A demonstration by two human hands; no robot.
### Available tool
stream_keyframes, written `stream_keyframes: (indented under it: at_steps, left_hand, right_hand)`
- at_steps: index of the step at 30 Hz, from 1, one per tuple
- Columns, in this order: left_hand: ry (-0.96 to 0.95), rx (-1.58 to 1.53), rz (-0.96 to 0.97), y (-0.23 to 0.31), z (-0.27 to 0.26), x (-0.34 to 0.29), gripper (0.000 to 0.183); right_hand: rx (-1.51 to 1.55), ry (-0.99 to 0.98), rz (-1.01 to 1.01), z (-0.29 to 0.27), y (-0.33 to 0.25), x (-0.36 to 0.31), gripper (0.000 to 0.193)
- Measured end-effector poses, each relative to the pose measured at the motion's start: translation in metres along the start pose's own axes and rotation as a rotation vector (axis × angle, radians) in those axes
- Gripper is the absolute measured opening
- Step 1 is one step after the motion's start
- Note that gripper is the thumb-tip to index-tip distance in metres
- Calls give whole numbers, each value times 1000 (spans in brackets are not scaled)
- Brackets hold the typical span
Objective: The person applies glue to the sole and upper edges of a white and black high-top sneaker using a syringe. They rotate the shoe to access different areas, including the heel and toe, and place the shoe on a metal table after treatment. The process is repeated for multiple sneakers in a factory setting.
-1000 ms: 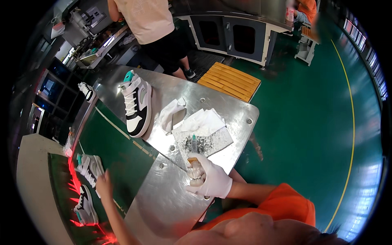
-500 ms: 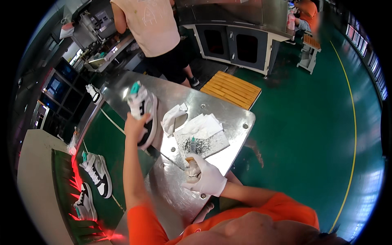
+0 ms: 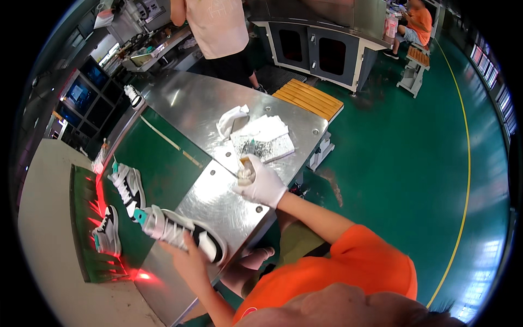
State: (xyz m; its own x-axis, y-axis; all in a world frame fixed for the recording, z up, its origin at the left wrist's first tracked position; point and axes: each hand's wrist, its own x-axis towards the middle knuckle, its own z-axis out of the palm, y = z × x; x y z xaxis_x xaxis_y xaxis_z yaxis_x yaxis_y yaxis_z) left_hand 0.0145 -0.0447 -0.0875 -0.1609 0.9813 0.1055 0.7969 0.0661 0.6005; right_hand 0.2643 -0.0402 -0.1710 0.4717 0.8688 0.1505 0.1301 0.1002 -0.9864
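Observation:
My bare left hand (image 3: 188, 264) grips a white, black and grey sneaker (image 3: 177, 231) with a teal heel tab, at the near left above the belt and the metal table's edge. Its thumb lies by the laces. My right hand (image 3: 260, 181), in a white glove, is curled over the metal table (image 3: 218, 191) around something whitish with a tan edge that I cannot make out. Just beyond it lies a white pad (image 3: 278, 146) speckled black, with a small teal item (image 3: 251, 146) on it. White crumpled cloths (image 3: 231, 122) lie beside and on the pad.
More sneakers stand on the green belt at left: one with a teal tab (image 3: 128, 188), another in red light (image 3: 107, 231), one farther off (image 3: 133, 97). A person (image 3: 215, 27) stands beyond the table near a wooden slatted platform (image 3: 308, 100). Another person (image 3: 418, 24) sits far right.
My left hand has brought the sneaker from the table's far left side back toward me, turning it. My right hand stays by the pad, still curled. The view has shifted.

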Motion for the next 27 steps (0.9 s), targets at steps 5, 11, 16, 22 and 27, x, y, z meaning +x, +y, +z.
stream_keyframes:
  at_steps: [5, 11, 16, 22, 27]
  left_hand:
    - [-318, -21, 292, 19, 5, -40, 79]
    - [272, 279, 1159, 33, -47, 52, 68]
    - [-487, 117, 775, 25, -68, 94, 88]
    - [-358, 204, 924, -30, -85, 76, 93]
    - [-145, 196, 1093, -48, -84, 66, 65]
  right_hand:
    - [-177, -69, -90, -7, -5, 10, 77]
    - [-168, -266, 53, -43, -15, 27, 86]
    - [-423, -324, -18, -51, -45, 22, 88]
    - [-586, -470, 1, -48, -50, 27, 82]
    - [-341, -532, 42, -45, -46, 41, 64]
